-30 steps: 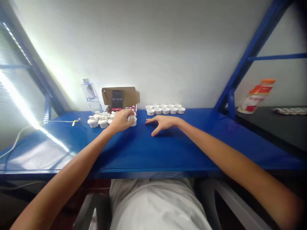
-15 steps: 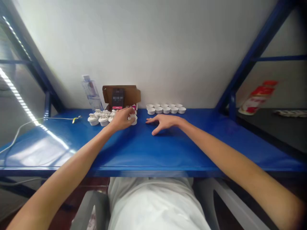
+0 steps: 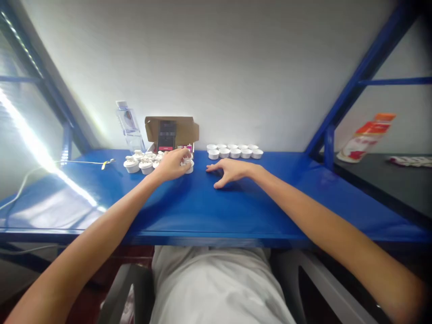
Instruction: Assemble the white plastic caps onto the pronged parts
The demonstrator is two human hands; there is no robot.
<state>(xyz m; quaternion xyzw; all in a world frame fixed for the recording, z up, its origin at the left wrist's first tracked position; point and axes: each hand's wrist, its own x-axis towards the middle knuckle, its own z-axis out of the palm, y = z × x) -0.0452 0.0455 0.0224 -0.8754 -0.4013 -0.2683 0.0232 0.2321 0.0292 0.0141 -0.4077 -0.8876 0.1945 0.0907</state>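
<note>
My left hand (image 3: 171, 164) has its fingers curled over the top of a white cup (image 3: 190, 168) at the right end of a group. That cup's upper part is mostly hidden by the fingers. Several more white cups (image 3: 131, 166) stand close together to the left of this hand, with lumpy white tops that carry small dark spots. Over the blue table, right of the held cup, my right hand (image 3: 231, 172) is open, thumb and fingers apart, holding nothing. Behind it, two rows of small white cups (image 3: 235, 154) without such tops stand near the wall.
An open cardboard box (image 3: 187, 128) with a dark phone (image 3: 167, 135) leaning in it stands behind the left group. A clear bottle (image 3: 130, 128) is beside it. A white cable (image 3: 84, 161) crosses the blue table (image 3: 202, 211) at left. A red-and-white bottle (image 3: 364, 139) stands far right.
The camera view has shifted slightly. Both hands keep nearly the same pose and place: the left at the cup, the right spread over the table.
</note>
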